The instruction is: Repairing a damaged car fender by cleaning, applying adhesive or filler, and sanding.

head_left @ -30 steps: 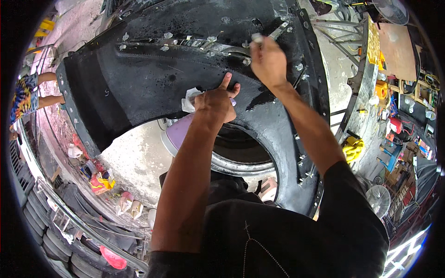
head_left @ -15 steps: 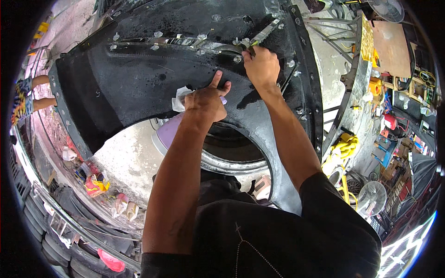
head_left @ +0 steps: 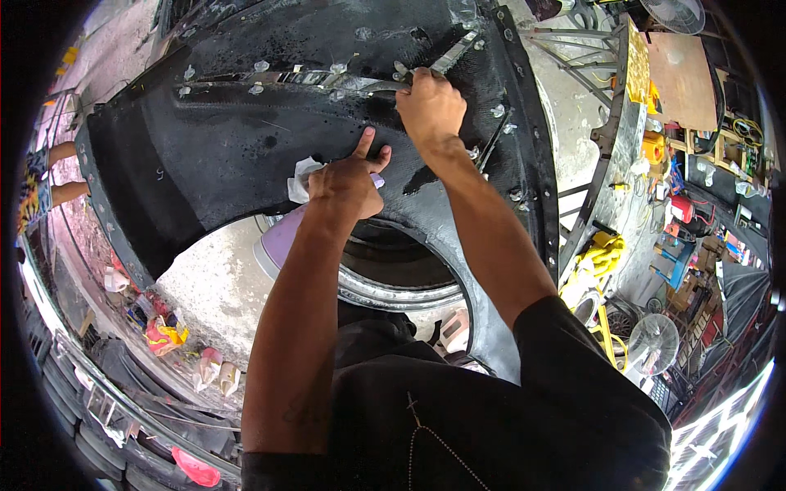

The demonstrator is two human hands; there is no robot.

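A large black curved panel (head_left: 270, 123), shaped like a car fender with a round arch, lies in front of me. My right hand (head_left: 431, 110) is closed at its upper part, fingertips down by the end of a shiny strip (head_left: 319, 80); what they hold is hidden. My left hand (head_left: 348, 184) rests near the arch edge with forefinger and thumb stretched out and the other fingers curled. A lilac edge shows under its thumb, and a lilac container (head_left: 282, 241) passes behind my left forearm. Crumpled white tissue or cloth (head_left: 301, 180) sits against that hand.
Small translucent lumps (head_left: 261, 65) dot the panel along the strip. Beneath the arch is a dark round wheel-like ring (head_left: 401, 262). A metal frame (head_left: 610, 131) stands at the right, with a fan (head_left: 653, 345). A person's legs (head_left: 67, 195) show at the far left.
The whole view has shifted slightly. My right hand has moved a little left along the strip, its fingers now lower over what they grip. My left hand keeps its pose.
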